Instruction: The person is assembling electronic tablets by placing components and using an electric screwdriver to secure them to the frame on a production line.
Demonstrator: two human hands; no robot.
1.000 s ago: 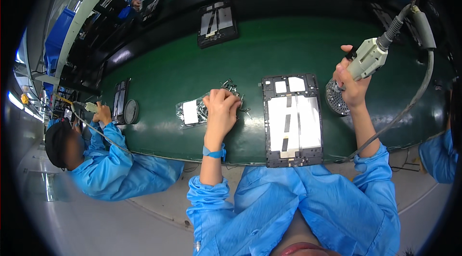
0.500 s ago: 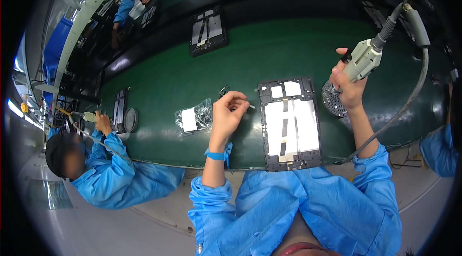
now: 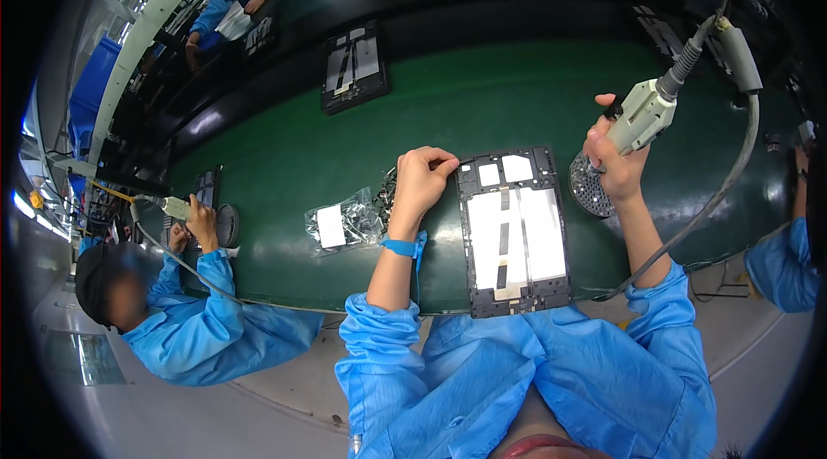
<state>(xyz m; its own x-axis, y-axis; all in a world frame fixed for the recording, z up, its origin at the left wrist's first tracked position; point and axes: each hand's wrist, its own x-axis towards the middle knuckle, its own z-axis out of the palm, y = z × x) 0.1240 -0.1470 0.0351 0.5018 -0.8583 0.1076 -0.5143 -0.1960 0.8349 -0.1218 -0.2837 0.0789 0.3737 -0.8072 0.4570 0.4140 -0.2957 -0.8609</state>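
An open tablet (image 3: 540, 222) with a black frame and white panels lies at the bench edge before me, long side pointing away. My left hand (image 3: 420, 181), a blue band at its wrist, pinches thumb and finger together at the tablet's far left corner. Whatever is in that pinch is too small to make out. My right hand (image 3: 618, 162) grips a pale electric screwdriver (image 3: 646, 117) hanging from a cable, above and right of the tablet. Beneath that hand sits a round dish of small shiny pieces (image 3: 589, 187), partly covered by it.
Left of my left hand lie a clear plastic bag (image 3: 347, 223) with a white label and a heap of small dark parts (image 3: 388, 192). Another tablet (image 3: 355, 67) lies farther off on the green bench (image 3: 482, 97). A co-worker (image 3: 189, 304) with a screwdriver sits at left.
My left hand has moved right and away from me, reaching the tablet's far left corner; the small white piece in its fingers no longer shows. My right hand still holds the screwdriver.
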